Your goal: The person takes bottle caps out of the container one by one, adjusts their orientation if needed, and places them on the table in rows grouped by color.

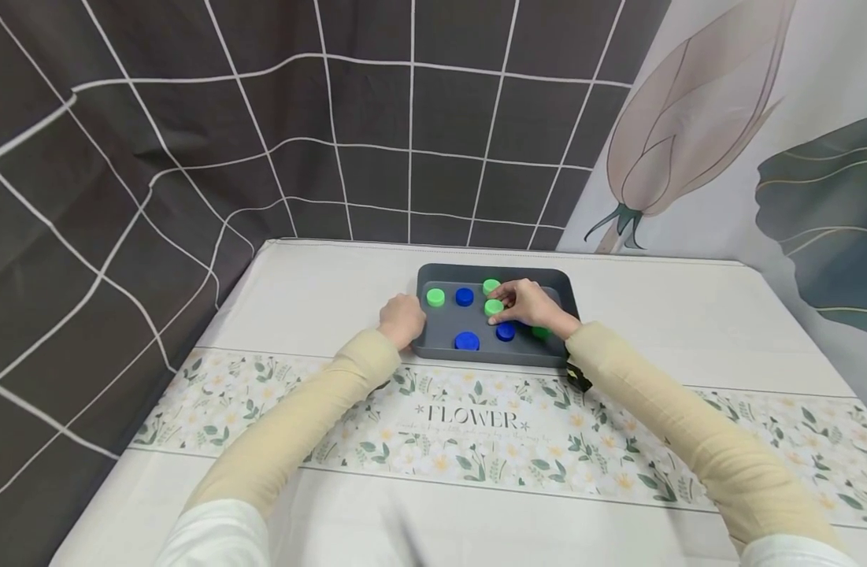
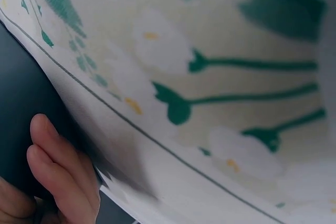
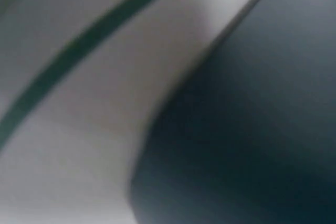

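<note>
Both forearms, sleeved in beige, reach forward and converge on a grey rectangular tray. The left hand lies at the tray's left edge, its fingers curled against the wall and holding it. The right hand enters over the right edge, wrist bent toward the middle, thumb and forefinger closed on the sides of a green cap; whether this cap touches the tray floor cannot be told. Visible in all: four green and three blue caps. Of the other green ones, one sits near the far left corner, one just beyond the pinched cap, one partly hidden beneath the hand toward the near right corner. Blue: one toward the far edge, one by the near edge, one just nearside of the pinched cap.
</note>
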{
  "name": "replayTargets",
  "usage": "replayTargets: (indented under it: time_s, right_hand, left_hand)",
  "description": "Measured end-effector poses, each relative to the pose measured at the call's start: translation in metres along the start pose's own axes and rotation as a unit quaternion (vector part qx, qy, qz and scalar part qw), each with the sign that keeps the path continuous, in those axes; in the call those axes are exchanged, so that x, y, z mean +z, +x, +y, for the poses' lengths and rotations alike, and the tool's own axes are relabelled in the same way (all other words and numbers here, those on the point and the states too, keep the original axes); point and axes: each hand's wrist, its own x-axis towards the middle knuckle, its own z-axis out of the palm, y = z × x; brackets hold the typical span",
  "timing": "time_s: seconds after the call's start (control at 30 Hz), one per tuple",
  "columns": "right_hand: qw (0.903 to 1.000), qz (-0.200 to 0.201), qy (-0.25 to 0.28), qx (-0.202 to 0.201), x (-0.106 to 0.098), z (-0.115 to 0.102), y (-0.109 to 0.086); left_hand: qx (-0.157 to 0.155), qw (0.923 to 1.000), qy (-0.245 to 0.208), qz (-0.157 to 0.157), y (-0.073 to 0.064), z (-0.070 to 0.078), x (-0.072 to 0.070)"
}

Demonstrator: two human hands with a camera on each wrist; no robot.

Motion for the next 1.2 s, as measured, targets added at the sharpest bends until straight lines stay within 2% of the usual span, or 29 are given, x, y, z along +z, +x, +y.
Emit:
replayTargets:
  time_s: [0.33,0.6,0.9,1.2]
  right_hand:
    - [1.0000,-0.001,-0.010,-0.002,-0.002,-0.002,0.002]
    - [0.9993,0.025,-0.025,0.010,-0.008,-0.006,0.004]
    - [0.9990,0.039,-0.008,0.022,-0.012,-0.013,0.000]
    - [0.9985,0.045,-0.002,0.030,-0.015,-0.027,-0.002]
  left_hand:
    - [-0.003,1.0000,-0.006,-0.002,0.002,-0.001,0.001]
    - [-0.001,1.0000,-0.004,-0.001,0.002,0.000,0.000]
    - [-0.001,0.9998,0.021,0.000,0.003,0.001,0.002]
    - [-0.003,0.9997,0.025,-0.002,0.002,0.001,0.001]
